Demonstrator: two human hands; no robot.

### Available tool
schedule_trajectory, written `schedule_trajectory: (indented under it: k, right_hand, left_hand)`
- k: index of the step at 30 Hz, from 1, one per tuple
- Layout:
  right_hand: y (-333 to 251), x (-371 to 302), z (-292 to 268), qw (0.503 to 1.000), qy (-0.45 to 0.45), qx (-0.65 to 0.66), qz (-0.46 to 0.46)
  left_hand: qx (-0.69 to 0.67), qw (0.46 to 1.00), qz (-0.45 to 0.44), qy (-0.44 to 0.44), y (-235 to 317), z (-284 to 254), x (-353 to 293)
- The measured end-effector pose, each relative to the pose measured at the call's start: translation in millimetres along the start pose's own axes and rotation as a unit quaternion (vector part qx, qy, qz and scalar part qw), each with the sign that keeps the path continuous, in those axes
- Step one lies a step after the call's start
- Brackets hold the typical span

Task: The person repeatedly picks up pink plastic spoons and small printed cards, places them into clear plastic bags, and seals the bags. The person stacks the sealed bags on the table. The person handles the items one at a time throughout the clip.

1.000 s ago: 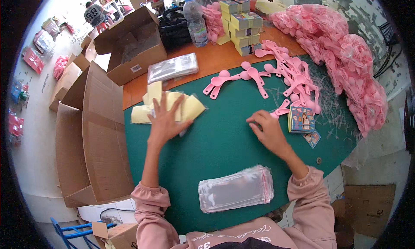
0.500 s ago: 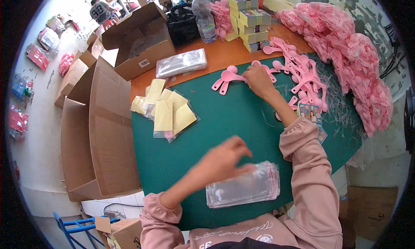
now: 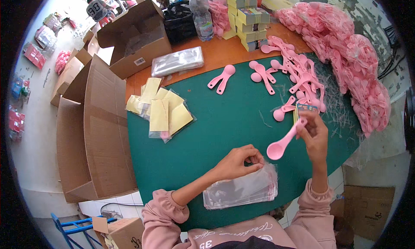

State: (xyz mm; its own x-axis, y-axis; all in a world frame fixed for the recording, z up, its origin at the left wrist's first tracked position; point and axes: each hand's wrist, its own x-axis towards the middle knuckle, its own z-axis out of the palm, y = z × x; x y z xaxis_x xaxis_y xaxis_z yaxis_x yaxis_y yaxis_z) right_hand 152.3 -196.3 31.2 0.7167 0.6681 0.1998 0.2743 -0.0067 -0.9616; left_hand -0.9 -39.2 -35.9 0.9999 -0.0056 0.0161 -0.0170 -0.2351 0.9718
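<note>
My right hand holds a pink measuring spoon by its handle end, bowl pointing down to the left above the green mat. My left hand is closed, thumb and fingertips pinched at the top edge of a stack of clear plastic bags close to me. Behind my right hand lies a stack of printed cards, partly hidden by it. Farther off, loose pink spoons make a pile at the right, with a few spoons set apart in the middle.
Filled bags with yellow cards lie at the mat's left. Open cardboard boxes line the left edge. At the back stand card stacks, a bottle and a bag bundle. Bagged spoons heap along the right.
My right hand has come back toward me from the far spoons, now with a pink measuring spoon in it. My left hand has moved right and pinches the bag stack's edge.
</note>
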Motion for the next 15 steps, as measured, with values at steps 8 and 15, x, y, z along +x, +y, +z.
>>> schedule_trajectory:
  k: [8, 15]
  right_hand:
    - [2, -32, 4, 0.993, 0.021, -0.114, 0.025]
    - [-2, -41, 10, 0.979, 0.130, -0.157, -0.027]
  left_hand:
    - [-0.172, 0.980, -0.092, -0.028, -5, -2, -1]
    - [-0.096, 0.995, -0.017, 0.014, 0, -1, 0]
